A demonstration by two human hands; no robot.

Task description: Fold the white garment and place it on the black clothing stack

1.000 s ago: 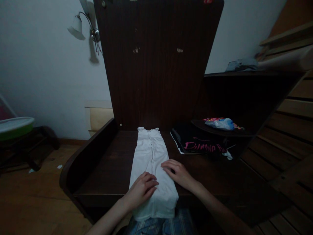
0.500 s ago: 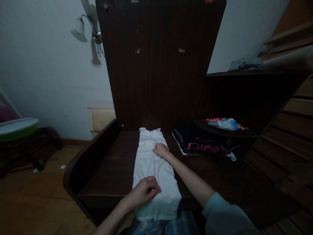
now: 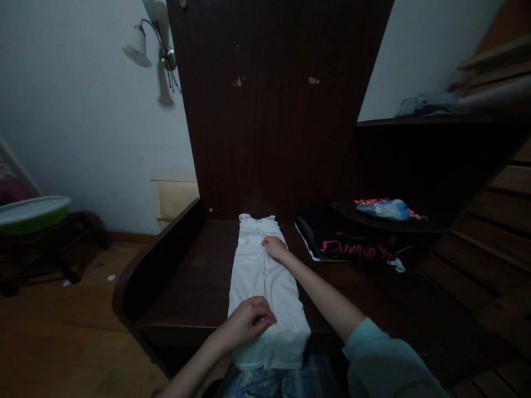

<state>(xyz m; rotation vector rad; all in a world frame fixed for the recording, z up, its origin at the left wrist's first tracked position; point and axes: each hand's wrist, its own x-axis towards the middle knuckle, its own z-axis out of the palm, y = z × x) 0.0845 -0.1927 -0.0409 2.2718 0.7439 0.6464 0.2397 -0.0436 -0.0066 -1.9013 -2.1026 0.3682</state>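
A white shirt point(image 3: 249, 276) lies lengthwise in a long narrow shape on a dark wooden desk point(image 3: 186, 287), its near end hanging over the front edge above my lap. A crease or edge of cloth runs down its middle. Farther up, my right hand point(image 3: 274, 247) is closed, with its fingertips pinching the cloth at this middle line. Nearer to me, my left hand point(image 3: 253, 319) rests on the lower part, fingers curled and thumb and fingertips together on the fabric. The cloth under both palms is hidden.
Right of the shirt lies a folded black cloth point(image 3: 352, 246) with pink lettering. A plastic bag point(image 3: 385, 210) sits on a low curved shelf above it. A raised side panel point(image 3: 157, 260) bounds the desk at left. A green basin point(image 3: 37, 215) stands on a stool.
The whole view has shifted slightly, so things appear a little farther right. Both hands stay at nearly the same places on the white shirt, still closed.
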